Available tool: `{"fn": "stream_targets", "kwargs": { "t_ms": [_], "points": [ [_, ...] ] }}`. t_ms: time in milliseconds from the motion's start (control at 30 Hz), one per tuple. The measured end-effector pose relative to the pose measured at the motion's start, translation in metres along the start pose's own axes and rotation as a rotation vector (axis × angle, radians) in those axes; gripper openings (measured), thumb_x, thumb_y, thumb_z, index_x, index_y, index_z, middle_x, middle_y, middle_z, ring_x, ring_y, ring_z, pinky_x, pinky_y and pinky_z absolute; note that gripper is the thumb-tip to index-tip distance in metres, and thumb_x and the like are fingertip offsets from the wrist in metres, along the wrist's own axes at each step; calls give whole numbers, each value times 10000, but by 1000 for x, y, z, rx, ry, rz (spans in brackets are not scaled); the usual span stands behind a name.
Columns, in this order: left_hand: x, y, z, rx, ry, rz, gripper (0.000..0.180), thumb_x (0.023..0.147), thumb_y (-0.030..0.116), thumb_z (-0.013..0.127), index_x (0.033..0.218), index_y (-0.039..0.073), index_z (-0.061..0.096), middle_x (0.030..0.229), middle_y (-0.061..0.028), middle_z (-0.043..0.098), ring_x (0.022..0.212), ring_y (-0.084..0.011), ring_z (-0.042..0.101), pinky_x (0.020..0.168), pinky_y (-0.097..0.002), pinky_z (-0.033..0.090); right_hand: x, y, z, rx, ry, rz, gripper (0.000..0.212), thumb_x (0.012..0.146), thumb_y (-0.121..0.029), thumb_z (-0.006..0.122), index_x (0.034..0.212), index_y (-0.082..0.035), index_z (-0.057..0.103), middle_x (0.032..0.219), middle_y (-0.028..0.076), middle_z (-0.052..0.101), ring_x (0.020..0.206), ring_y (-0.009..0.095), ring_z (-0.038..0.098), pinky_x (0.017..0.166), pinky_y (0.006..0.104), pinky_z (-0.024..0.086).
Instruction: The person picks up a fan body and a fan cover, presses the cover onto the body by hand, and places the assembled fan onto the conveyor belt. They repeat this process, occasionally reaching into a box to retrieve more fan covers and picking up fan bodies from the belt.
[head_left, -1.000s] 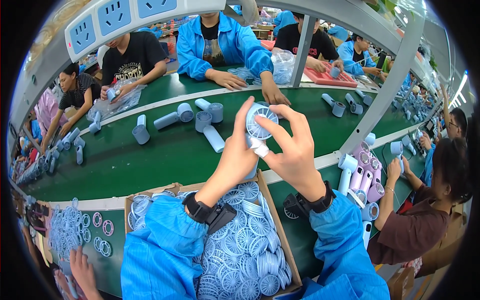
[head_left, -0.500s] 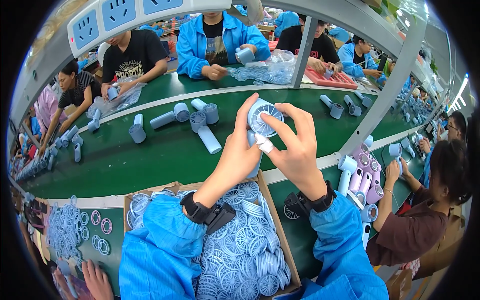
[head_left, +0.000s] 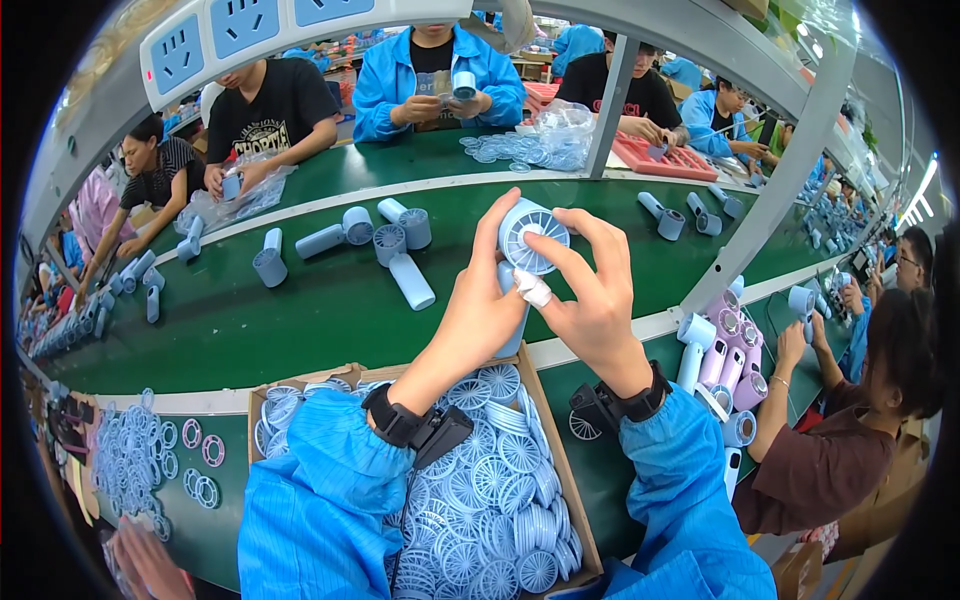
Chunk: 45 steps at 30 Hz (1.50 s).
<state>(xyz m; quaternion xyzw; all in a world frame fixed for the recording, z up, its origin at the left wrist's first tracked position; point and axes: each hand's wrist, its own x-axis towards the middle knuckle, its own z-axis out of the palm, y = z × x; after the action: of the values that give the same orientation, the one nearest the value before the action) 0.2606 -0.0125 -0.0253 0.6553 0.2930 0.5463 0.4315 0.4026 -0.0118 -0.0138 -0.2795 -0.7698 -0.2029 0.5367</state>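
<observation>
A light blue handheld fan is held up over the near edge of the green belt, its round slotted grille facing up toward me. My left hand is closed round its left side, partly covering the handle. From the other side my right hand grips the fan head, index fingertip pressed on the grille near its hub. White wrapping covers the tip of my right thumb at the grille's lower rim. Below my forearms, a cardboard box holds many loose light blue round grilles.
Several blue fans lie on the green belt. Rings and grilles are piled at left. Blue and purple fans stand at right beside a seated co-worker. A grey metal post and an overhead power strip frame the space.
My hands and the fan have barely moved. Nearby fans on the belt have shifted slightly left. The co-worker opposite has raised a fan upright and brought both hands together near it.
</observation>
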Motion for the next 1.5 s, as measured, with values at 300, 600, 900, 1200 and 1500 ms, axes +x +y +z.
{"fn": "stream_targets", "kwargs": {
  "t_ms": [300, 600, 900, 1200, 1500],
  "points": [
    [-1, 3, 1, 8, 1, -31, 851, 762, -179, 473, 1479, 179, 186, 1366, -146, 392, 1114, -233, 538, 893, -312, 498, -3, 1, 1, -7, 16, -8, 428, 626, -136, 810, 1029, -79, 678, 1172, 134, 559, 1017, 305, 538, 839, 388, 464],
    [-1, 2, 1, 51, 16, -4, 790, 798, -144, 470, 1473, 168, 202, 1347, -144, 408, 1112, -233, 535, 881, -306, 491, -4, 5, 2, -27, -19, -10, 414, 684, -151, 780, 1084, -111, 682, 1195, 131, 549, 1024, 306, 536, 853, 389, 457],
    [-1, 9, -2, -58, -34, -190, 645, 907, 4, 485, 1465, 189, 218, 1190, -111, 524, 898, -145, 583, 719, -292, 518, -23, 33, 23, 576, -147, 411, 454, 914, -192, 593, 1355, -150, 494, 1243, 106, 516, 1042, 226, 533, 854, 337, 450],
    [-6, 16, -4, -48, -16, -97, 471, 995, 204, 413, 1451, 191, 295, 1112, -69, 560, 774, -102, 576, 613, -234, 492, -11, 11, 12, 1273, -177, 854, 574, 929, -124, 567, 1433, -56, 300, 1225, 90, 512, 1094, 159, 522, 896, 303, 452],
    [-7, 12, -4, -38, 74, -67, 430, 996, 293, 405, 1419, 219, 389, 950, -87, 633, 685, -111, 574, 577, -261, 481, -2, -9, 6, 1079, -126, 806, 460, 914, -99, 582, 1340, -41, 418, 1227, 93, 524, 1109, 155, 523, 933, 317, 445]
  ]
}}
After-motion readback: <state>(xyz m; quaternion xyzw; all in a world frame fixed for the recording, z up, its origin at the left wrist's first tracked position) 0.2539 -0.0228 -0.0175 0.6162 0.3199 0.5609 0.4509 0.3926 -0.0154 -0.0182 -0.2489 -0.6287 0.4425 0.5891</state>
